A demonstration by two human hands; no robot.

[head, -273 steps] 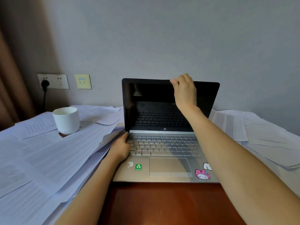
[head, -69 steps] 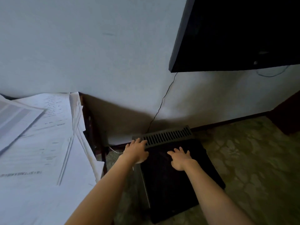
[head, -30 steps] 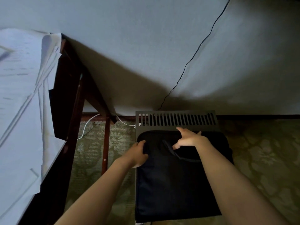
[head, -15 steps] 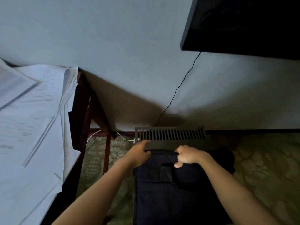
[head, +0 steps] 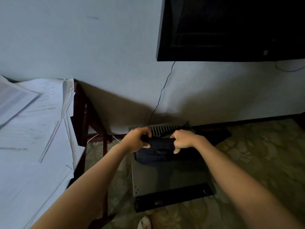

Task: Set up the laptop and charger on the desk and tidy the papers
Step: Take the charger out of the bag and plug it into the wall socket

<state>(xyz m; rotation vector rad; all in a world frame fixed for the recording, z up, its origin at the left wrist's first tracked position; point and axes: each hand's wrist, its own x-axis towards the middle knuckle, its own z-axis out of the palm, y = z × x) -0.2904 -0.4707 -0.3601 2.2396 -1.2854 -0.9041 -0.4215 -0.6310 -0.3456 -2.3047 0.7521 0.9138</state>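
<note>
I look down at the floor to the right of the desk. My left hand (head: 138,139) and my right hand (head: 184,140) both grip the top edge of a dark navy bag (head: 158,152). The bag is raised and hangs between my hands, above a flat grey box (head: 170,179) with a slotted vent that lies on the floor. White papers (head: 33,133) lie in loose overlapping stacks on the desk at the left. The laptop and the charger are out of view.
The dark wooden desk frame (head: 82,116) stands left of the box. A black screen (head: 231,28) hangs on the wall at upper right, with a thin black cable (head: 162,91) running down from it. A white cable (head: 94,138) lies by the desk leg. Patterned carpet (head: 255,154) covers the floor.
Half a second ago the bag lay flat over the grey box with my hands at its top edge. Now both hands hold it lifted, and the box's grey top is uncovered.
</note>
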